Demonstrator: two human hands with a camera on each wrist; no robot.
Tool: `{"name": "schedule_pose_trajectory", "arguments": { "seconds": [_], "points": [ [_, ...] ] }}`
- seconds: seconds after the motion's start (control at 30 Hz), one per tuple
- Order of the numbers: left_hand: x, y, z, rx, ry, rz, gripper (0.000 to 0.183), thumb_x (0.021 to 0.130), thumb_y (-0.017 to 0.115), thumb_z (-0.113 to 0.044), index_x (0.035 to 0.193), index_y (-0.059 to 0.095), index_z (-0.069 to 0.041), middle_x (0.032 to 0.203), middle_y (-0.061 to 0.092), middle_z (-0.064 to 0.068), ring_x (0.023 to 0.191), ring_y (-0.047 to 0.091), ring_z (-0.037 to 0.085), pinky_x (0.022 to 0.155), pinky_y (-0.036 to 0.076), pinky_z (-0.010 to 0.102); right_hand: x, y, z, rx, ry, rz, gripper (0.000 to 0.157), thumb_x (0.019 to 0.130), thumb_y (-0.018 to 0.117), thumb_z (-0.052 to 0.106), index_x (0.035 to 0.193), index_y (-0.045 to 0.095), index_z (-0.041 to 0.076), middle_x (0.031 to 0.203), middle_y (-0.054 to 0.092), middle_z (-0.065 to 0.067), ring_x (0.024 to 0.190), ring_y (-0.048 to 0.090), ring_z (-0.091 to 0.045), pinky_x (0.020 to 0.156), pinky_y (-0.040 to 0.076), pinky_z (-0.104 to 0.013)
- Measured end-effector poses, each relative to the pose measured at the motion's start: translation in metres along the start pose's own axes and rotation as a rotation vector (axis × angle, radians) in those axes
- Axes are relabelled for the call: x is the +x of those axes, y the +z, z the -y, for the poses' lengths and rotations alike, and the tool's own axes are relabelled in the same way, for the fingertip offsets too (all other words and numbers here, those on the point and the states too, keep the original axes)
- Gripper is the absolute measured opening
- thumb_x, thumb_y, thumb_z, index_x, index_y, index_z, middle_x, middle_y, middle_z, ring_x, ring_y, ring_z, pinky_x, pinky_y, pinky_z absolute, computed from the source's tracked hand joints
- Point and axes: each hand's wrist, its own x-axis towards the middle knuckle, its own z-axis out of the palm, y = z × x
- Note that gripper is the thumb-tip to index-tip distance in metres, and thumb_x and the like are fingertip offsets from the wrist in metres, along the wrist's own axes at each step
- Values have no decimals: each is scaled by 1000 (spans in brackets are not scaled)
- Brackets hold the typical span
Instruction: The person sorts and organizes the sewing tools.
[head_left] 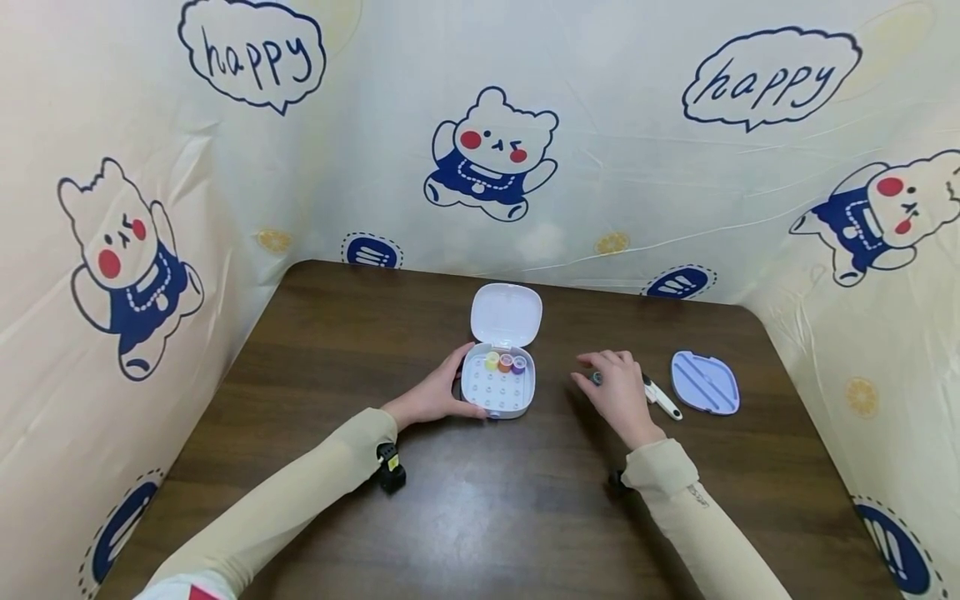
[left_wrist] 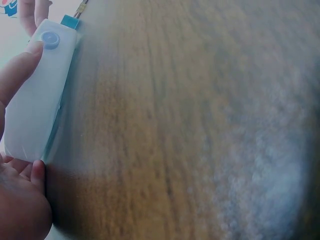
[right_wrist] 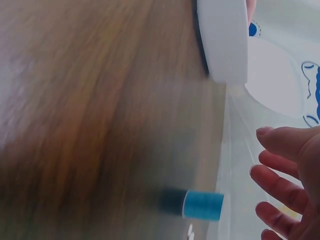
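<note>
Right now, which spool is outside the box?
The teal spool, on the table near the right hand; the yellow, orange and purple ones sit inside.

The beige-sleeved left arm (head_left: 285, 487) reaches forward, its bare left hand (head_left: 437, 395) curved in a grip — the beige-sleeved right arm (head_left: 705, 525) slants inward, its bare right hand (head_left: 621, 398) loosely bent, fingers parted.

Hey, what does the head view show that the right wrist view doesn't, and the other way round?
Only the head view shows the yellow spool, orange spool and purple spool in the box, and the blue tray to the right. Only the right wrist view gives a clear side view of the teal spool, which the right hand partly hides from the head. Both show the box, the table, the right hand and some of the teal spool.
</note>
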Motion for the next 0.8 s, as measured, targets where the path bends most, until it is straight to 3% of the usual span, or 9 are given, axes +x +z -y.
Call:
{"name": "schedule_pose_trajectory", "arguments": {
  "seconds": [0.8],
  "points": [
    [-2,0,-5,12,2,-3,123,78,94,-31,167,11,-10,168,23,16,152,32,31,124,27,47,-21,-5,-42,13,115,18,32,90,83,21,117,76,5,110,75,-16,101,55,-40,90,41,-57]
  ]
}}
